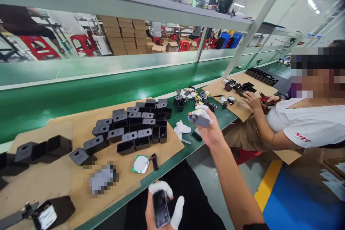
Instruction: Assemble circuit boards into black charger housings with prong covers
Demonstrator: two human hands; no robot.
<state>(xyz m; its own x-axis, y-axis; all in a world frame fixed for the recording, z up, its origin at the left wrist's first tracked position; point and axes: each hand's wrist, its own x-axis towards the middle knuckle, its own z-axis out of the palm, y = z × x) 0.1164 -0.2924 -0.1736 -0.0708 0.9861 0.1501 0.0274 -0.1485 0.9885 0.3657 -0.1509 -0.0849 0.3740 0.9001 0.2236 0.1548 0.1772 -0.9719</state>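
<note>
Landmark: the cardboard sheet [124, 165] on the green counter [88, 102]. Left grip [150, 206], white-tipped, was curled round a dark casing [161, 208] just off the sheet's near edge; one digit stood out beside the casing. Right grip [211, 129] was closed on a grey piece [202, 119] off the sheet's right edge; small parts at its end too blurred to name. On the sheet: rows of black boxes [129, 136] and, nearer its front edge, a round white part [140, 164] with a small black piece [154, 161] beside it. Past the sheet's right far corner, a heap of wired parts [192, 95].

Judgement on handling: the casing wanted a firm, low hold, fingertips clear of its upper face. The grey piece called for a light edge pinch, no pressure on the small parts. Working over the sheet, not past its edge, seemed safer against drops.
</note>
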